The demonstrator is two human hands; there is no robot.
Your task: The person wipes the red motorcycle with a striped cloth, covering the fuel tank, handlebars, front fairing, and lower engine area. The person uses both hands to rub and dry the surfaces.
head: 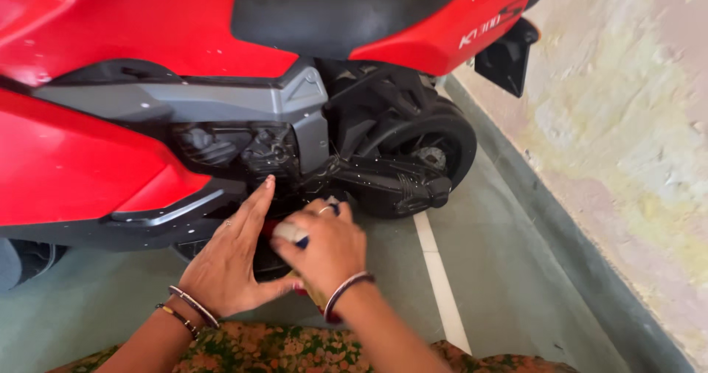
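Right hand is clenching a small pale, dark-tipped object low beside the red toy motorbike, left hand is resting flat-fingered, released, beside it; keeping the palm braced looks wise.

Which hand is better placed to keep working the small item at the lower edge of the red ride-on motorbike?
Right, probably. The right hand is curled around a small whitish item beside the motorbike's dark lower body; the left hand lies open and flat, holding nothing.
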